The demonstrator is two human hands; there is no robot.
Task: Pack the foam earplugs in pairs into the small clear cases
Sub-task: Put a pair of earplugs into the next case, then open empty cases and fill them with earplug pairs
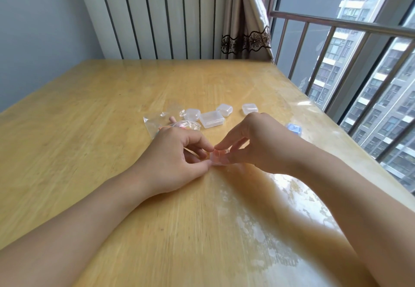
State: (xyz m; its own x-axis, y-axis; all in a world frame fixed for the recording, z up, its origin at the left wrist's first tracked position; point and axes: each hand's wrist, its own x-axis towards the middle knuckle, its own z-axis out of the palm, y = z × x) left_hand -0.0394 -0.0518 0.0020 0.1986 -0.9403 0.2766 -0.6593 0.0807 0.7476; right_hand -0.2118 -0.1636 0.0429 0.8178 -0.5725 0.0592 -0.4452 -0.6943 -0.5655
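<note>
We find both hands meeting over the wooden table (94, 111). The left hand (173, 158) and the right hand (258, 143) each pinch a small clear case (219, 157) between thumb and fingertips, the left from its left side, the right from above and its right side. The case rests on or just above the tabletop; we cannot tell which. It is see-through with a pinkish tint inside, but its contents are blurred, and whether its lid is closed cannot be told. We read no brand, label or writing on any item.

Just beyond the right hand lies a blue-tinted case (294, 129). Beyond the left hand lie crumpled clear plastic bags (155, 121), one holding coloured pieces, with a pink earplug (173, 119) beside them. Farther from the grip stands a row of clear cases: a round case (192, 114), a flat rectangular case (211, 119), a square case (224, 109) and another square case (250, 108).
</note>
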